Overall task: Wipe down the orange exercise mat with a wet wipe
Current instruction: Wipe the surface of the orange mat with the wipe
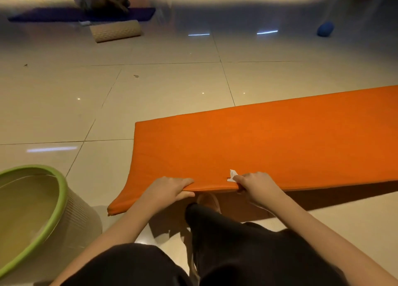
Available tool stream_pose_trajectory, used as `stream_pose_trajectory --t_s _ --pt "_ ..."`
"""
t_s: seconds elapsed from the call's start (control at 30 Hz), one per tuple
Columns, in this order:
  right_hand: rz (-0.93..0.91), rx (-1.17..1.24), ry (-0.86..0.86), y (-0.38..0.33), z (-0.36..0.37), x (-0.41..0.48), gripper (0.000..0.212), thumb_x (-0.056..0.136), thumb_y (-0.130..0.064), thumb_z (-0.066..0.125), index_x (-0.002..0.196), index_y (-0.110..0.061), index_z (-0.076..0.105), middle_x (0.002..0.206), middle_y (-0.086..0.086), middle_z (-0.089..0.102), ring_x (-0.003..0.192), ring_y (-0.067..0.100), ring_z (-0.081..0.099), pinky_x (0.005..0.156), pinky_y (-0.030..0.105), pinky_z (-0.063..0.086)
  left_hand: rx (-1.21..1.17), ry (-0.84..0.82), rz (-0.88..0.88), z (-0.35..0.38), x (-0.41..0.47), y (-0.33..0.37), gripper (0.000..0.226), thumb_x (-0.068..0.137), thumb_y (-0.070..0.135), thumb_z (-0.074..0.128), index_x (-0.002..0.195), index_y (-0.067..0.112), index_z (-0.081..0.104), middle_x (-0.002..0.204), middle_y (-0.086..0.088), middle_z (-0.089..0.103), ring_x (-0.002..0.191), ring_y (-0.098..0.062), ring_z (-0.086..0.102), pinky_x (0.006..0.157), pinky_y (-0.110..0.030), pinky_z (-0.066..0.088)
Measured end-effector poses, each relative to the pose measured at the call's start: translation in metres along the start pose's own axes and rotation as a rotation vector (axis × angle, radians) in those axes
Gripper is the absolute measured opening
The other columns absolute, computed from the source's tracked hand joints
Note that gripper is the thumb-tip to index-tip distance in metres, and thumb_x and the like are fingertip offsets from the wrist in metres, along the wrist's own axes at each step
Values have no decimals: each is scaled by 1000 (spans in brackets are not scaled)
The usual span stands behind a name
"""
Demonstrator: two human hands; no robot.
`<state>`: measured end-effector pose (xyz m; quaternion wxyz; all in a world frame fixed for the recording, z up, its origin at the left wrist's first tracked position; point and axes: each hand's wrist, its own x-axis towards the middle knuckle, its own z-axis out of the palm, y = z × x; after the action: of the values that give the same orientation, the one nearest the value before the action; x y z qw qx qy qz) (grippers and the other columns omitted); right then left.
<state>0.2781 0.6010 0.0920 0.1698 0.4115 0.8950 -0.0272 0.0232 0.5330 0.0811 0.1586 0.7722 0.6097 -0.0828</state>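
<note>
Floor (pixel 150 87): glossy cream tiles, dimly lit, ran beneath everything.
Basket (pixel 62 191): beige with a green rim, stood at far left.
Left hand (pixel 170 188): clasped the mat's lifted near edge, thumb underneath.
Orange mat (pixel 280 143): lay from centre to right, near edge raised off the tiles.
White wipe (pixel 232 175): a small scrap poked out above the fingers.
Right hand (pixel 256 185): grasped the same edge, wipe tucked against it.

Single head-worn wide-angle view, facing forward and steeply down over the wearer's dark-trousered legs (pixel 237 242). The left hand (pixel 167 189) and right hand (pixel 256 186) sit close, low centre, at the near edge of the flat orange foam exercise mat (pixel 269 143). The glossy pale tiled floor (pixel 150 91) recedes to a distant dark blue floor mat (pixel 53 15) at the top.
</note>
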Motion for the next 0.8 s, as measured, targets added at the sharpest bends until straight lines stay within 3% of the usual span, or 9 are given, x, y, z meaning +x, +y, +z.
stream_pose_trajectory --t_s 0.17,0.3,0.5,0.6,0.67,0.73,0.8 --pt "6 -3 -63 5 7 -20 35 101 -24 47 135 -24 44 115 2 62 97 18 60 71 24 39 -59 -88 27 -1 -1 14 57 98 56 36 148 29 37 120 0 63 101 -14 60 87 -27 49" --pt "2 3 -74 4 9 -25 32 100 -27 48 132 -26 47 111 1 63 93 16 59 67 22 36 -137 -84 34 0 -7 15 56 96 58 41 144 29 44 115 1 66 92 -12 59 83 -27 46" --pt "8 9 -141 0 22 -28 30 100 -26 47 130 -29 49 97 -3 56 79 12 50 56 18 30 -303 -209 45 13 -14 7 61 89 62 53 144 36 45 145 10 50 126 -12 51 105 -25 39" --pt "2 34 -179 -1 36 -29 36 100 -28 48 136 -31 44 107 -2 61 80 13 48 51 16 25 -436 -219 7 28 -18 -1 51 94 55 52 140 34 52 146 15 48 134 -6 43 108 -21 30" --pt "-4 118 -175 -1 49 -31 40 99 -33 51 138 -32 44 116 -5 62 86 11 52 58 17 34 -610 -194 -71 38 -20 -9 39 97 47 51 132 33 60 138 17 54 129 -4 48 107 -19 34" --pt "5 342 -206 -7 68 -36 46 98 -35 54 143 -32 42 137 -9 54 112 11 55 85 22 44 -698 -175 -122 46 -21 -16 32 99 39 52 129 32 62 134 17 56 125 -2 49 106 -19 35" --pt "-37 641 -208 -20 83 -42 49 100 -33 53 146 -35 37 151 -19 34 141 8 34 110 22 30 -561 -152 -119 55 -23 -25 36 99 36 53 135 29 57 144 13 48 132 -4 41 110 -19 27"
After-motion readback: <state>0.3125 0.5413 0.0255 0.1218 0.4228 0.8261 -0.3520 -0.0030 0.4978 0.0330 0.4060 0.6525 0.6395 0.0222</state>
